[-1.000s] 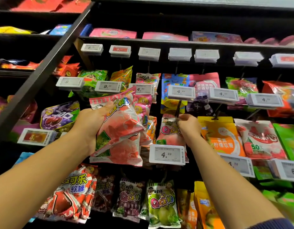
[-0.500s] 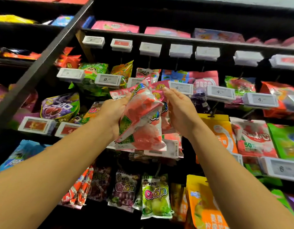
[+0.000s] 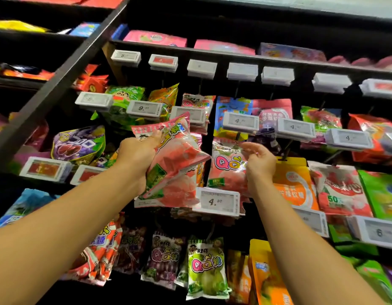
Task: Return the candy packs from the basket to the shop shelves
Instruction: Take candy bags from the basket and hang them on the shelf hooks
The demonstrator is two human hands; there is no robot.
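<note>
Hands are coming apart again after meeting half a second back. The left hand (image 3: 136, 157) is clutching a bunch of crinkly pink peach-print plastic candy packs (image 3: 175, 164) by their top edge, holding them just left of the peg. The right hand (image 3: 260, 165) is hovering with fingers loose and spread, touching the matching pink peach pack hanging on the hook (image 3: 227, 164) (looks like that one just got hung, though I can't see the hook hole itself). Below it the white 4.20 price tag (image 3: 217, 201) is sticking out front. So one pack is seemingly back on the dark shop shelves (image 3: 234, 54), more waiting in the left hand. Basket isn't in view.
</note>
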